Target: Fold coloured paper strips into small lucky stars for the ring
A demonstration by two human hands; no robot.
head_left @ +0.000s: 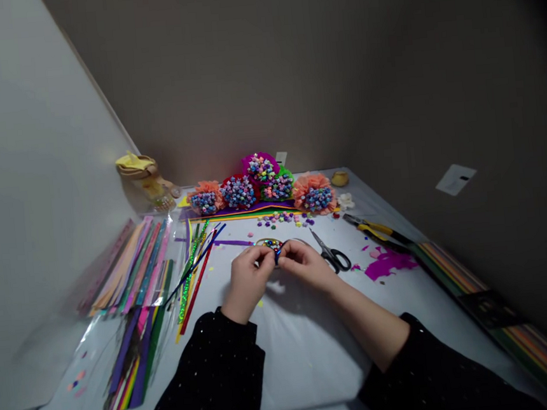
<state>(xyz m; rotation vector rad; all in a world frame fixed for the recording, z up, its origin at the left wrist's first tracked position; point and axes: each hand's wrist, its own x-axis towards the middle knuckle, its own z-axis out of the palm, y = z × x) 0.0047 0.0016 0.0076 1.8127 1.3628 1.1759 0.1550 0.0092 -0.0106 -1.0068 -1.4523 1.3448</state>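
Observation:
My left hand (250, 278) and my right hand (311, 267) meet over the middle of the white table. Between their closed fingertips is a small shiny blue paper strip (276, 254), mostly covered by the fingers. Just behind the fingertips sits a small round dish holding colourful shiny paper stars (270, 243), partly hidden by my hands. Scissors (331, 252) with black handles lie right beside my right hand. To the left of my left hand, loose glossy paper strips (195, 269) in green, red, blue and yellow are spread out.
Paper-star bouquets (238, 192) line the back by the wall, with loose pastel stars (287, 218) before them. Yellow-handled pliers (376, 229), magenta scraps (390, 263) and a pack of coloured paper (483, 301) lie right. Bagged paper strips (135, 262) and a wrapped container (139, 172) are left.

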